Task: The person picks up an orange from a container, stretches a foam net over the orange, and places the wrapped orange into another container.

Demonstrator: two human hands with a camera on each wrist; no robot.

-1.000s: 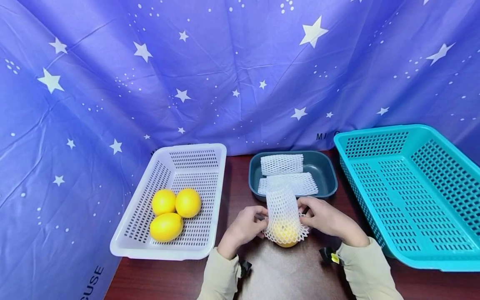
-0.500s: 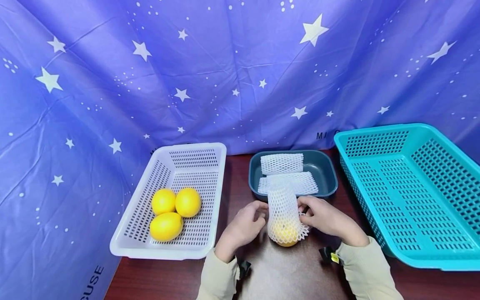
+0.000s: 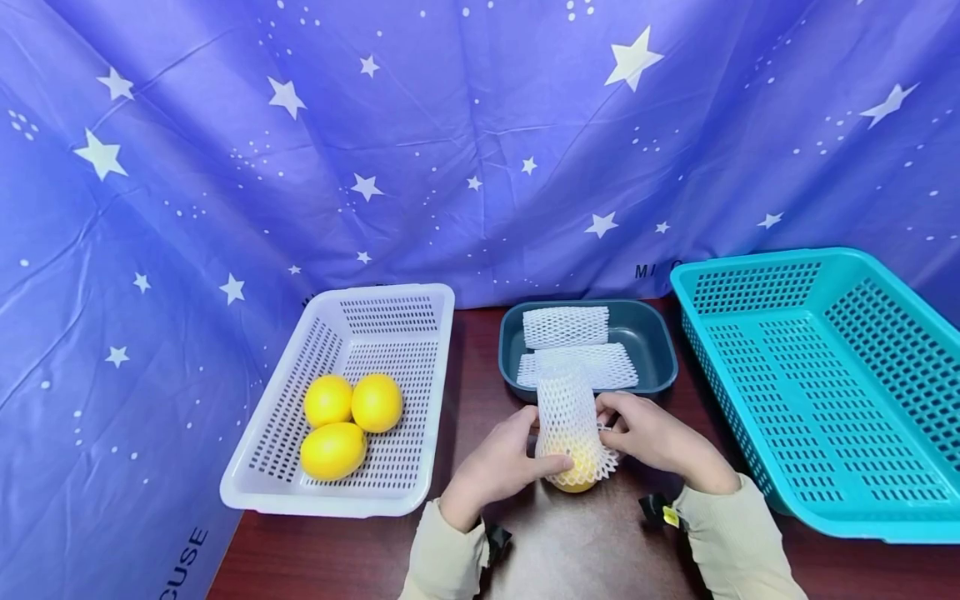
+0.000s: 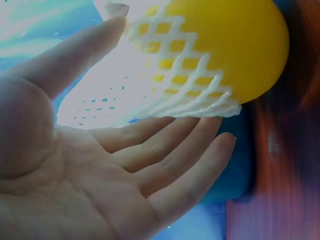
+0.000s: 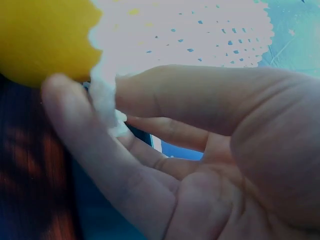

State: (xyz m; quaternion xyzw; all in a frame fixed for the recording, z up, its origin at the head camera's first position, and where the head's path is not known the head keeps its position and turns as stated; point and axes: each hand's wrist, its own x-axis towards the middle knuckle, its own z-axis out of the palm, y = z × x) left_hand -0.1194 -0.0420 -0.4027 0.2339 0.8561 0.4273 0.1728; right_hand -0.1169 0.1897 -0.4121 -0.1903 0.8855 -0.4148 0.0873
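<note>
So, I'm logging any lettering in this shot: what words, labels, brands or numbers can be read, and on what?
"MI": on the blue curtain, followed by an unclear letter at the teal basket's rim.
"USE": on the curtain, lower left, running sideways, after a cut-off, C-like letter.
Dark marks behind the white basket's far rim: mostly hidden, unreadable.
Yellow tag by the right sleeve: too small to read.

A makeshift tabletop workspace is shown, screened at the back and left by a star-printed blue-violet cloth [image 3: 420, 125]; the wider room is hidden, so home or workshop cannot be told. On the reddish-brown table [image 3: 476, 354] are arranged a perforated white basket [image 3: 393, 354] of yellow fruits [image 3: 333, 452], a perforated teal basket [image 3: 787, 417] and a dark tray [image 3: 651, 342] of white foam-net sleeves [image 3: 566, 327].
</note>
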